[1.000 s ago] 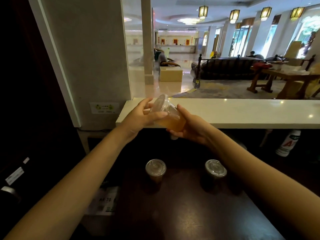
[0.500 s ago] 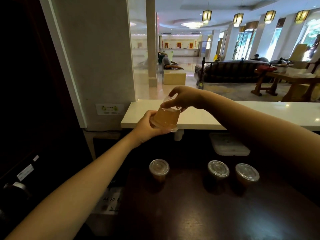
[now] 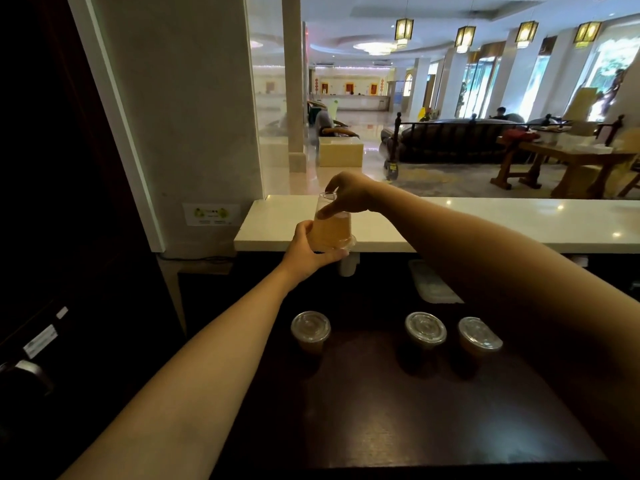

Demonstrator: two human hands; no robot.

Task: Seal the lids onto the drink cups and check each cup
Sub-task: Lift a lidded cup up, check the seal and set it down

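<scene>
Amber drink cup (image 3: 331,227) held inverted before white counter (image 3: 485,223), axis vertical, lid down. Grip: left hand (image 3: 310,249) curled round lid end at 6 o'clock; right hand (image 3: 349,194) pinches base at 12. Lidded cups (image 3: 425,332) on table (image 3: 415,427) below.

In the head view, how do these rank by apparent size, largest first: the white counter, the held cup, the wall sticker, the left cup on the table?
1. white counter
2. held cup
3. wall sticker and left cup on the table: they look close in size, so I do not rank them.
</scene>
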